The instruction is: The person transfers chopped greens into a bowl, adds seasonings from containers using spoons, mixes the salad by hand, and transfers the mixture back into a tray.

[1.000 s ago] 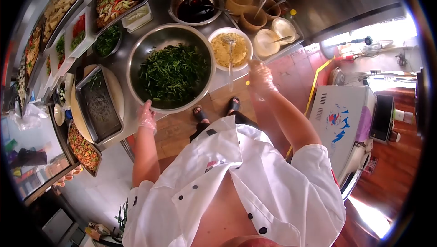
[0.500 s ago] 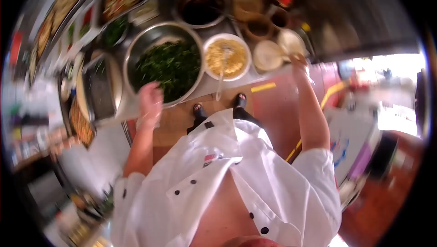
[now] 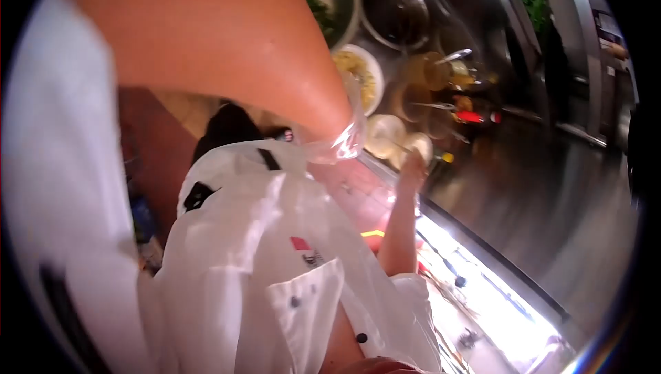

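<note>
My left forearm crosses the upper left very close to the camera. Clear plastic glove (image 3: 350, 141) bunches at its wrist, and the fingers of my left hand are hidden behind the arm. Over the round tubs at the counter's edge is my right hand (image 3: 412, 167), blurred, its fingers drawn together at the nearer tub (image 3: 418, 145). A thin handle-like line runs from there toward the neighbouring tub of pale contents (image 3: 384, 133); what the fingers grip is unclear. Near the left wrist stands a white bowl (image 3: 376, 78) of yellowish chopped food.
A large steel bowl (image 3: 352, 2) of chopped greens is at the top, partly cut off by my arm. Beside it sits a steel pot (image 3: 421, 19) with dark contents. Several containers with utensils and a red-marked item (image 3: 470, 117) stand farther right, before a metal surface (image 3: 509, 188).
The view has turned and tilted, so the counter now lies at upper right. My left arm has swung from above the greens across to the right. My right hand stays at the tubs.
</note>
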`<action>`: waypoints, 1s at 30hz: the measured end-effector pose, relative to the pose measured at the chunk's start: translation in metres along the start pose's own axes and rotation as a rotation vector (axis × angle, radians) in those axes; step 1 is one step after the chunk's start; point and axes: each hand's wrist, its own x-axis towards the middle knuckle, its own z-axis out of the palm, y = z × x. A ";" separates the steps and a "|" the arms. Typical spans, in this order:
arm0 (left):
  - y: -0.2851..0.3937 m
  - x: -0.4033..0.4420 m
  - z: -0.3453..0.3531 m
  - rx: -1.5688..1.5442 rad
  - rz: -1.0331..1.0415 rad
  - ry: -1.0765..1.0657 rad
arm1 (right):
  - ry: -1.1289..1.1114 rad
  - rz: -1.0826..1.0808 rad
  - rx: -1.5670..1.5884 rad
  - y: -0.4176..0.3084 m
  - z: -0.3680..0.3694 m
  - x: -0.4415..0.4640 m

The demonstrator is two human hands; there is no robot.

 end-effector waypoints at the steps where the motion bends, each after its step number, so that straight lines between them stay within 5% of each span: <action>1: -0.003 0.000 -0.002 0.003 0.015 0.011 | -0.051 0.102 0.080 -0.025 0.001 -0.006; 4: -0.009 -0.006 0.004 0.000 0.049 0.062 | 0.038 -0.286 -0.405 0.013 0.016 0.003; 8: -0.010 -0.023 0.001 -0.018 0.053 0.101 | -0.110 0.465 0.342 -0.104 -0.020 -0.009; 11: -0.002 -0.041 0.000 -0.145 0.055 0.218 | 0.107 -0.118 -0.061 -0.063 -0.003 -0.014; 14: 0.010 -0.058 -0.014 0.099 -0.190 0.127 | 0.061 0.251 0.300 -0.101 -0.013 -0.014; 16: -0.004 -0.089 0.002 -0.122 -0.288 0.435 | 0.124 -0.005 0.299 -0.100 -0.021 -0.019; 18: -0.014 -0.116 0.032 -0.159 -0.334 0.478 | 0.235 -0.021 0.310 -0.115 -0.030 -0.028; 20: -0.015 -0.140 0.065 -0.551 -0.719 0.662 | 0.353 -0.129 0.268 -0.093 -0.012 -0.031; 22: -0.024 -0.167 0.122 -0.472 -0.846 0.844 | 0.347 -0.052 0.199 -0.086 -0.001 -0.039; 24: -0.061 -0.215 0.197 -0.666 -1.028 0.847 | 0.321 0.053 0.309 -0.093 0.010 -0.044; 26: -0.068 -0.242 0.239 -0.899 -1.284 0.649 | 0.222 0.342 0.739 -0.097 0.020 -0.047; 28: -0.103 -0.296 0.312 -0.991 -1.370 0.507 | 0.225 0.418 0.790 -0.092 0.022 -0.048; 30: -0.140 -0.360 0.375 -1.335 -1.156 0.548 | 0.205 0.552 0.858 -0.088 0.021 -0.047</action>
